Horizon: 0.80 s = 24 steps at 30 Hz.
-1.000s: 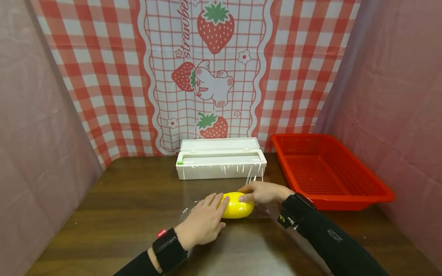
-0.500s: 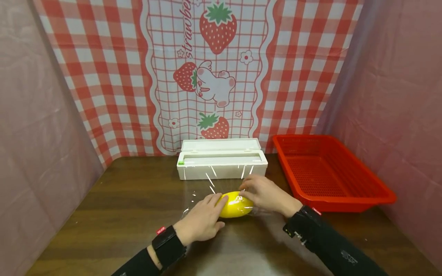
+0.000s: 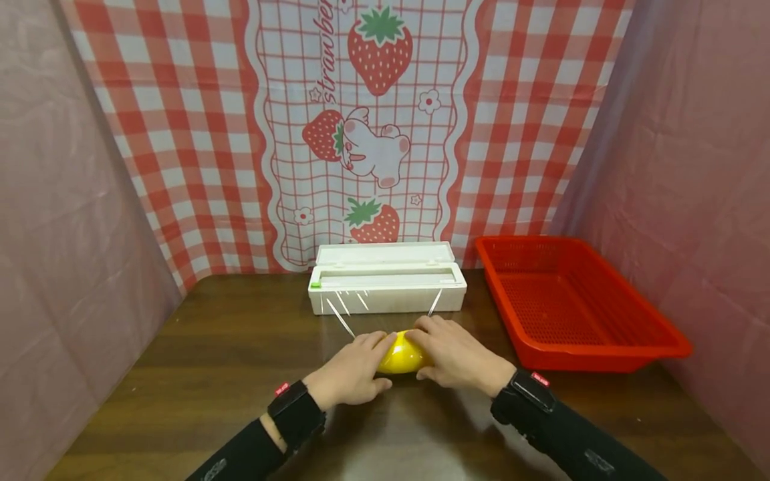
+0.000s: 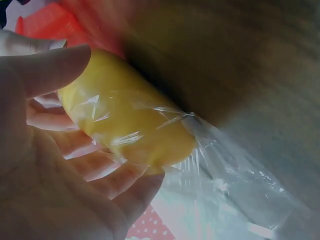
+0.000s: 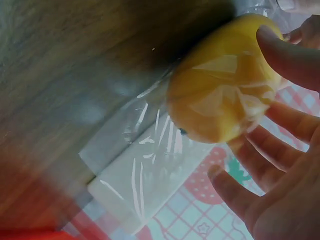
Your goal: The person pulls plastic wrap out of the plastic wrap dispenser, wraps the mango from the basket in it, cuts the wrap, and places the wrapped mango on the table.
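Note:
A smooth, glossy yellow oval fruit (image 3: 402, 354) lies between my two hands, wrapped in clear cling film (image 5: 145, 135). My left hand (image 3: 349, 371) grips its left end; in the left wrist view the thumb (image 4: 55, 70) lies on the near side and the fingers curve round the far side. My right hand (image 3: 460, 354) holds the other end, thumb (image 5: 285, 52) against the film-covered surface. Loose film sticks out past both ends of the fruit. Behind it, the film stretches up to the white cling film dispenser (image 3: 388, 300), whose lid is raised.
A red plastic basket (image 3: 601, 357) stands at the right on the brown wooden table (image 3: 228, 334). A checked strawberry cloth (image 3: 511, 133) hangs at the back, with pink curtains (image 3: 680, 167) at the sides. A green slider (image 3: 315, 285) sits on the dispenser's left end.
My right hand has come down from the film above the fruit to grip its right end. The fruit has shifted slightly towards the dispenser, and the film behind has drawn inward.

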Tool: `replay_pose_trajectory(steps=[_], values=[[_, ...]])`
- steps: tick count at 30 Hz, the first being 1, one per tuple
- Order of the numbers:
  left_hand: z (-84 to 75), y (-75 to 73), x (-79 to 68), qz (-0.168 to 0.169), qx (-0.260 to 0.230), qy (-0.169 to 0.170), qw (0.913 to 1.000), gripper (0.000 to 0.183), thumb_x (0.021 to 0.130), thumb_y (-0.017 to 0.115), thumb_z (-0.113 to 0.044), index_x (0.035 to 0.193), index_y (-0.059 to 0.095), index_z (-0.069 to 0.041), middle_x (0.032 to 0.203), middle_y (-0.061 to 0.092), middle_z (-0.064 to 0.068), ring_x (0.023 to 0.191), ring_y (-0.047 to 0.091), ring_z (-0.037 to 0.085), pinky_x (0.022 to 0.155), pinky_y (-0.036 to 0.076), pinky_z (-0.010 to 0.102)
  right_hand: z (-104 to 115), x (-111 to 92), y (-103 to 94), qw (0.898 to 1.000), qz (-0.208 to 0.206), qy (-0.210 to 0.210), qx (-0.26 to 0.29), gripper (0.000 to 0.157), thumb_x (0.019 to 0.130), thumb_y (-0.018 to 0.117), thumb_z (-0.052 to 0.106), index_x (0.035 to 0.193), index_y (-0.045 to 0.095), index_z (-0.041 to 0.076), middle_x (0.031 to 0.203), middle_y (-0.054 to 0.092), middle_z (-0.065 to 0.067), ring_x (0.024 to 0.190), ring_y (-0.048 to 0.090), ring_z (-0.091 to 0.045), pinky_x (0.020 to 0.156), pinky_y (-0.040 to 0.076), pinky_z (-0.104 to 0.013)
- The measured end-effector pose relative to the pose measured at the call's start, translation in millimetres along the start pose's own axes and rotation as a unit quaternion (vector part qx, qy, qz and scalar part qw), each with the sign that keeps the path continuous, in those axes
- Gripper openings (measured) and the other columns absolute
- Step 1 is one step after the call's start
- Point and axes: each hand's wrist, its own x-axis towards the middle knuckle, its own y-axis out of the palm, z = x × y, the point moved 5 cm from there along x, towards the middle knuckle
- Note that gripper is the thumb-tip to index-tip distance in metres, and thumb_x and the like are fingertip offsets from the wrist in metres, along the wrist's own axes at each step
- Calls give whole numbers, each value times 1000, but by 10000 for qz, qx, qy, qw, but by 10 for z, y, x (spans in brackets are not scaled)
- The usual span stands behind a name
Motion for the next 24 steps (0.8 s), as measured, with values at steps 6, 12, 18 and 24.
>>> replay_pose_trajectory(steps=[6,12,18,24], values=[[127,-2,159,104,-508,-211,9984,78,84,72,-31,147,31,-9,140,43,10,122,44,29,100,41,46,-136,90,97,9980,197,451,387,70,65,88,33,124,55,14,113,50,1,101,47,-15,89,46,-35],[258,19,300,185,-941,-460,9943,77,82,75,-30,145,34,-15,133,48,9,113,49,27,93,43,46,-238,162,177,9935,249,867,696,71,67,87,27,127,53,16,118,50,0,101,47,-16,90,46,-37],[364,33,400,145,-1160,-754,9903,76,80,76,-33,144,37,-20,125,46,10,109,44,26,90,42,45,-331,217,199,9860,266,1071,1249,70,71,85,27,131,52,15,121,52,0,103,48,-16,90,45,-38],[426,-12,493,107,-1253,-926,9877,71,80,75,-38,142,43,-23,108,40,7,100,38,23,80,41,39,-468,261,262,9708,296,1421,1910,65,72,84,25,126,50,12,115,56,0,97,51,-14,90,44,-37]])
